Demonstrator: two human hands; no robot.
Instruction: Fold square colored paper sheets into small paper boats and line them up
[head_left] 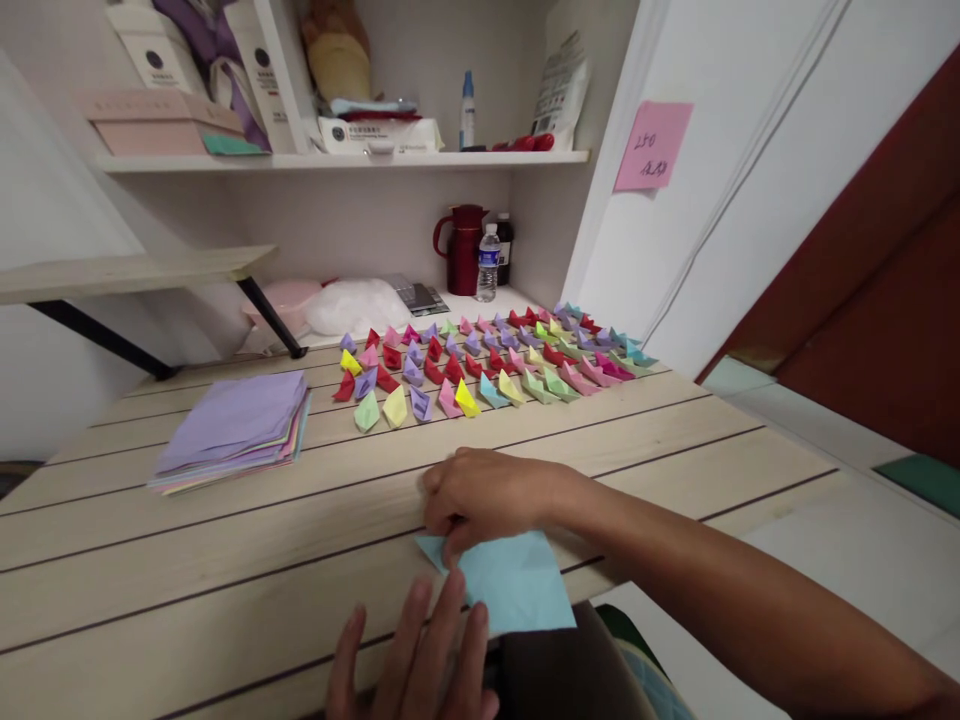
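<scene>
A sheet of light blue paper lies at the table's front edge, its left side narrowing to a point. My right hand is over its upper left part, fingers curled and the thumb pressed down onto the paper. My left hand is just below, fingers stretched and spread, with the fingertips close to the paper's left edge; I cannot tell whether they touch it. Beyond my hands stand rows of small folded paper boats in several colours. To the left is a stack of coloured paper sheets, lilac on top.
A small raised wooden shelf on black legs stands at the back left. Behind the boats are a dark red jug and a water bottle. A pink note sticks to the right-hand wall. The table ends at the right.
</scene>
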